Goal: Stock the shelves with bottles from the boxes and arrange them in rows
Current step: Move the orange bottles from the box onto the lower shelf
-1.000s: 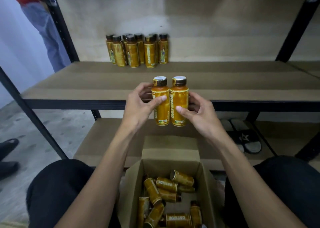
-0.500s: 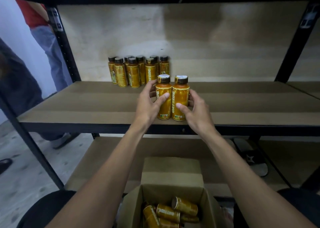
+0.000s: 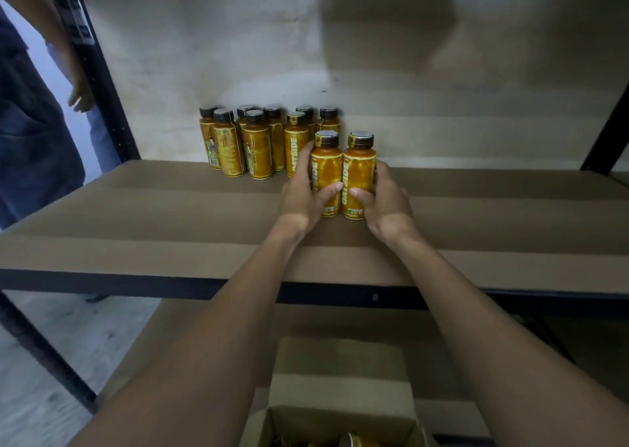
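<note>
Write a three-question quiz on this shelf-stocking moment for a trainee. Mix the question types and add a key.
1. True or false: the pair of bottles between the hands lies on its side.
2. Multiple choice: the cluster of bottles already stocked stands
A) at the back of the shelf, left of the pair
B) at the shelf's front edge
C) on top of the pair
3. Fill in: the left hand and the right hand each grip ___ bottle of the pair.

Key: 1 false, both stand upright; 2 A; 3 one.
</note>
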